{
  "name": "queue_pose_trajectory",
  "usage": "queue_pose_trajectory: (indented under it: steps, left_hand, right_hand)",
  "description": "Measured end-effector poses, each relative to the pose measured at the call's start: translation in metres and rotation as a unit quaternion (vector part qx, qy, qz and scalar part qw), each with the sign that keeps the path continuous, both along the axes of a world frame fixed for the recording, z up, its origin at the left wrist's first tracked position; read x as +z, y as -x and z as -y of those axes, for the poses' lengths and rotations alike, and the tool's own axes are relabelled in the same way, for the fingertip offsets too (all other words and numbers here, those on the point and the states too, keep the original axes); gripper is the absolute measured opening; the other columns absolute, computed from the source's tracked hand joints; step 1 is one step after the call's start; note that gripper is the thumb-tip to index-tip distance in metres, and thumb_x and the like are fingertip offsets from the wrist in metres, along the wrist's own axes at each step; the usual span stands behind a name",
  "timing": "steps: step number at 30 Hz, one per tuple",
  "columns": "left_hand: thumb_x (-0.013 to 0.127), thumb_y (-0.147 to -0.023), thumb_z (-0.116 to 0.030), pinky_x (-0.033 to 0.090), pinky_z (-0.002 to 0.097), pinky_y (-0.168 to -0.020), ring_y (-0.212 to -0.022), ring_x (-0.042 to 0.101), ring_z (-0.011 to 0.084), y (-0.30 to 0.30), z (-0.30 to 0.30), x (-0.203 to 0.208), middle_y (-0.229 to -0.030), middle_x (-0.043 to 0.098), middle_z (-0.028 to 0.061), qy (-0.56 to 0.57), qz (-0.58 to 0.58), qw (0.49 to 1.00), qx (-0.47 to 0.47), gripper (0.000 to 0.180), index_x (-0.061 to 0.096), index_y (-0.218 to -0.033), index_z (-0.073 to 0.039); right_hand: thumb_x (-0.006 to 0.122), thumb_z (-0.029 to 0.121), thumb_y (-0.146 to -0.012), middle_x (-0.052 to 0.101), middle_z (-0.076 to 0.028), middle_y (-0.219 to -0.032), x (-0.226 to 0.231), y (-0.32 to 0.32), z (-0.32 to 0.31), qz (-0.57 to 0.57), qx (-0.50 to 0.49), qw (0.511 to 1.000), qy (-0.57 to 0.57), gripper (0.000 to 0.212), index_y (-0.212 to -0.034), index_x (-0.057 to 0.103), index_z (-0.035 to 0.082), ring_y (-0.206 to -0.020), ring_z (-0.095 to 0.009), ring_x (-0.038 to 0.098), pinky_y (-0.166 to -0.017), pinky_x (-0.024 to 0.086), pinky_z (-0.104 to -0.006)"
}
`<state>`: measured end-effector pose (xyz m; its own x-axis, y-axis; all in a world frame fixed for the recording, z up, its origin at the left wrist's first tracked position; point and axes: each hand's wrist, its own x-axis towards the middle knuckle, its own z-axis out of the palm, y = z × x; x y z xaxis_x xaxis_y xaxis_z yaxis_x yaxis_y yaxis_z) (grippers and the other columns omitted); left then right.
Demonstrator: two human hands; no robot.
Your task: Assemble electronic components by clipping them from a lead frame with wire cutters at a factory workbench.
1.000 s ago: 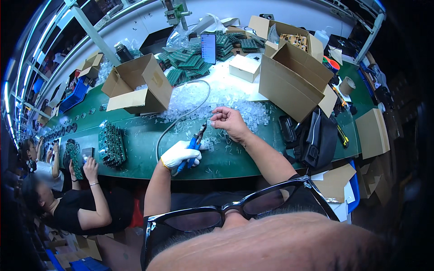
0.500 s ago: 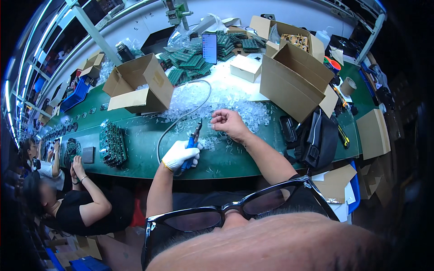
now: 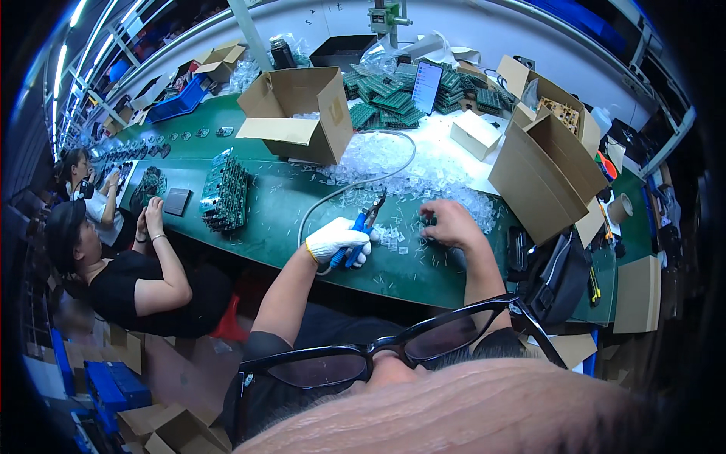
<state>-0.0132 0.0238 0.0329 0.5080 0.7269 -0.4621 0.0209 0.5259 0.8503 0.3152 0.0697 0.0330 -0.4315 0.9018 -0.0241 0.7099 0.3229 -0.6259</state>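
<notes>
My left hand [image 3: 338, 240], in a white glove, is closed round blue-handled nippers [image 3: 361, 227], whose dark jaws point up and away from me. A grey hose [image 3: 330, 198] loops from beside this hand toward the pile. To the right, my bare right hand [image 3: 454, 225] hovers low over the near edge of a heap of small clear plastic pieces [image 3: 378, 160]. Its fingers are curled toward the thumb; whatever they pinch is too small to make out. Between the hands lies a small cluster of clear pieces [image 3: 391, 238] on the green tabletop [image 3: 283, 200].
Cardboard boxes stand left [image 3: 296, 132] and right [image 3: 538, 181] of the heap. Behind it are stacked green circuit boards [image 3: 387, 102], a phone [image 3: 427, 87] and a white box [image 3: 475, 136]. More boards [image 3: 224, 193] stand at left, near a seated co-worker [image 3: 140, 284]. A black bag [image 3: 556, 276] lies right.
The whole view has turned, so the bench appears shifted right. My right hand has moved away from the nippers, to the right, with its fingers pointing lower. The nippers stay in my left hand.
</notes>
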Motion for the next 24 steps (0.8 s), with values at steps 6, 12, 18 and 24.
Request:
queue_pose_trajectory:
  steps: [6, 12, 18, 24]
  left_hand:
    - [0.078, -0.092, -0.024, 0.062, 0.0359, -0.071, -0.074, 0.073, 0.0207, -0.007, -0.010, 0.001, -0.092, 0.073, 0.0100, 0.001, 0.015, 1.000, -0.014, 0.045, 0.067, -0.125, 0.005]
    - [0.078, -0.093, -0.024, 0.057, 0.0363, -0.061, -0.068, 0.069, 0.0220, -0.015, -0.013, -0.005, -0.086, 0.071, 0.0110, -0.075, 0.047, 0.995, -0.046, 0.041, 0.070, -0.116, 0.008]
    - [0.074, -0.097, -0.022, 0.061, 0.0383, -0.069, -0.079, 0.074, 0.0280, 0.006, -0.019, -0.032, -0.093, 0.075, 0.0165, -0.062, 0.012, 0.993, -0.097, 0.038, 0.070, -0.117, 0.011]
    - [0.070, -0.102, -0.021, 0.064, 0.0403, -0.076, -0.089, 0.079, 0.0341, 0.020, -0.035, -0.047, -0.101, 0.078, 0.0220, -0.056, -0.013, 0.990, -0.130, 0.037, 0.069, -0.117, 0.013]
  right_hand:
    - [0.085, 0.013, -0.070, 0.077, -0.019, -0.104, -0.027, -0.021, -0.017, 0.096, 0.035, 0.994, -0.041, 0.034, -0.101, 0.078, 0.005, -0.098, -0.037, 0.074, -0.089, 0.058, -0.0476]
    - [0.074, 0.012, -0.068, 0.074, -0.021, -0.088, -0.053, -0.022, -0.030, 0.118, 0.021, 0.992, -0.036, 0.021, -0.088, 0.078, 0.006, -0.084, -0.041, 0.073, -0.076, 0.058, -0.0514]
    - [0.072, 0.008, -0.077, 0.077, -0.018, -0.102, -0.029, -0.022, -0.020, -0.057, -0.021, 0.997, -0.045, 0.034, -0.110, 0.077, 0.005, -0.097, -0.036, 0.074, -0.086, 0.058, -0.0455]
    - [0.078, 0.012, -0.087, 0.078, -0.017, -0.105, -0.030, -0.016, -0.021, -0.092, -0.047, 0.994, -0.030, 0.026, -0.112, 0.079, 0.006, -0.097, -0.032, 0.075, -0.086, 0.058, -0.0433]
